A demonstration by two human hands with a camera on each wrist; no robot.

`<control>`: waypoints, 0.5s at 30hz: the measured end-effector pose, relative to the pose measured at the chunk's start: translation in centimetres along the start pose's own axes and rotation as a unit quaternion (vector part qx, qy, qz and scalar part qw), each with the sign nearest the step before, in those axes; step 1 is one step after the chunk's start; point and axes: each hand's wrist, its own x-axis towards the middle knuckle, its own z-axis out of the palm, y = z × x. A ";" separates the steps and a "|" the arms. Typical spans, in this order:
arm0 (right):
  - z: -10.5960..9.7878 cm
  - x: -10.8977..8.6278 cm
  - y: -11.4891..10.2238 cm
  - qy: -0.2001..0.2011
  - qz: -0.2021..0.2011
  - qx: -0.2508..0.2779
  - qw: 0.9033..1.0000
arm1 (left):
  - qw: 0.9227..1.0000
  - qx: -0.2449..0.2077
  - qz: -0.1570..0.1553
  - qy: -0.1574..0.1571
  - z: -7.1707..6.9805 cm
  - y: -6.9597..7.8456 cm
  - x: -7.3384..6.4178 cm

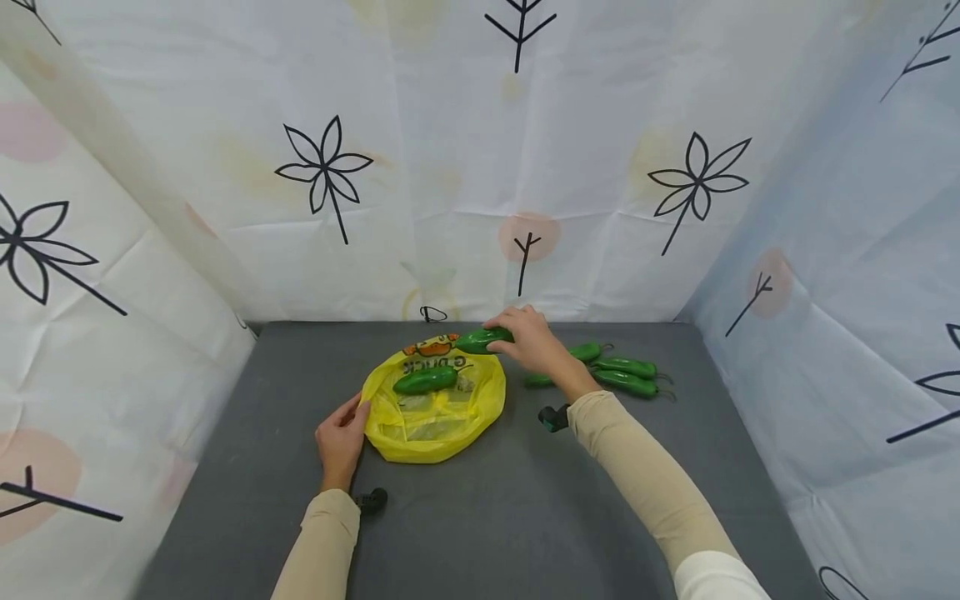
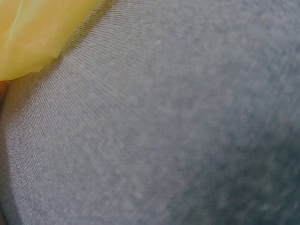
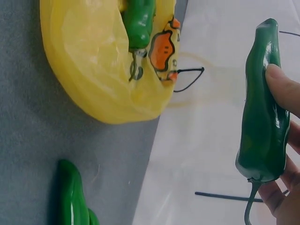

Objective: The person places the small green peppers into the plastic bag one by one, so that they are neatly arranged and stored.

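A yellow plastic bag (image 1: 435, 446) lies spread on the grey table, its mouth facing up. One green chili pepper (image 1: 426, 381) rests in it, stem toward the right. My left hand (image 1: 342, 437) pinches the bag's left rim between thumb and fingers. Above the bag's back right edge, my right hand (image 1: 532, 342) grips another green pepper (image 3: 263, 117) between thumb and fingertips. In the right wrist view that pepper's curved stem hangs free below the fingers. The left wrist view holds mostly table cloth, with a corner of the yellow bag (image 2: 37, 37) at upper left.
Several more green peppers (image 1: 626, 381) lie in a group right of the bag, partly behind my right forearm. The grey table (image 1: 480, 533) ends at a white patterned cloth wall (image 1: 450, 167) at the back, with similar cloth at both sides.
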 end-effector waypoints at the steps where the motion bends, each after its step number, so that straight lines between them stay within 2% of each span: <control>1: 0.1 0.1 -0.1 -0.002 -0.001 0.001 1.000 | 1.000 0.001 -0.002 -0.001 0.0 0.0 0.0; 7: 0.9 0.7 -1.1 -0.004 -0.018 0.009 1.000 | 1.000 -0.004 -0.001 -0.005 -0.1 0.0 0.0; 15: 2.1 1.6 -2.3 -0.032 -0.021 0.022 0.999 | 1.000 -0.003 -0.001 -0.007 -0.2 0.0 0.0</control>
